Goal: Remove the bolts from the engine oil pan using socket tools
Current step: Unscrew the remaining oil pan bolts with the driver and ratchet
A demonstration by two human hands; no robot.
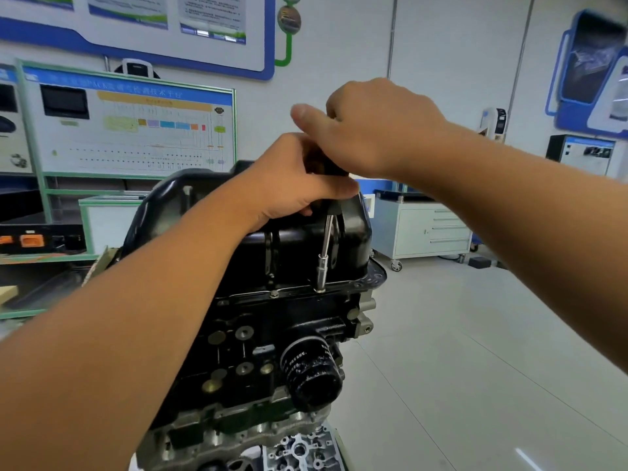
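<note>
An upturned engine stands before me with its black oil pan on top. A socket driver with a chrome shaft stands nearly upright, and its socket sits on a bolt at the pan's near flange. My left hand grips the driver's black handle low down. My right hand is curled over the top of the handle, thumb pointing left. Another bolt sits in the flange to the left of the socket.
A black oil filter juts from the engine block below the flange. A training board on a green frame stands behind at left. A white wheeled cabinet stands at the right, with open tiled floor in front of it.
</note>
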